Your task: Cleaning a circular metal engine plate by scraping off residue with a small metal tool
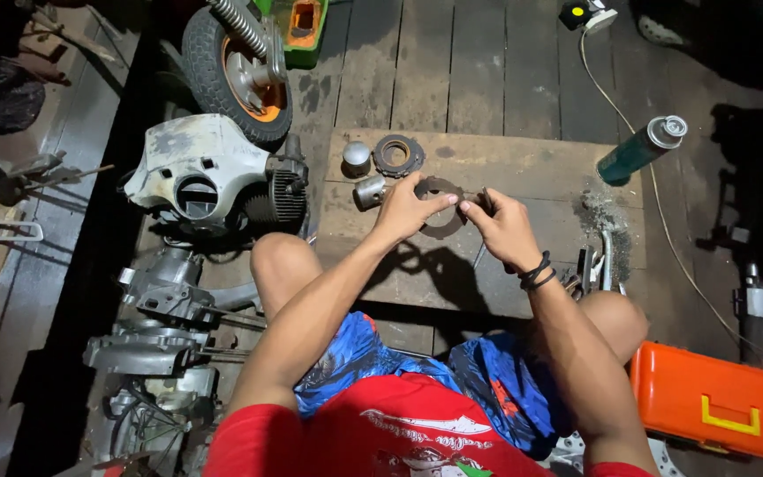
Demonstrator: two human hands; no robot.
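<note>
Dim workshop, dark plank floor; wooden board point(523, 190) as work surface. Left hand point(404, 212) and right hand point(505, 231) fingers both pinch ring-shaped disc point(441, 221) rim, held just above board.

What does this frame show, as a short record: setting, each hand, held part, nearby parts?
setting: person seated on a plank floor at a low wooden board
left hand: grips the left edge of a dark ring
right hand: pinches the ring's right edge; black bands on the wrist
ring: held just above the board
on board: piston, round cap, second ring
nearby: spray can, orange case, wheel, engine parts
</note>
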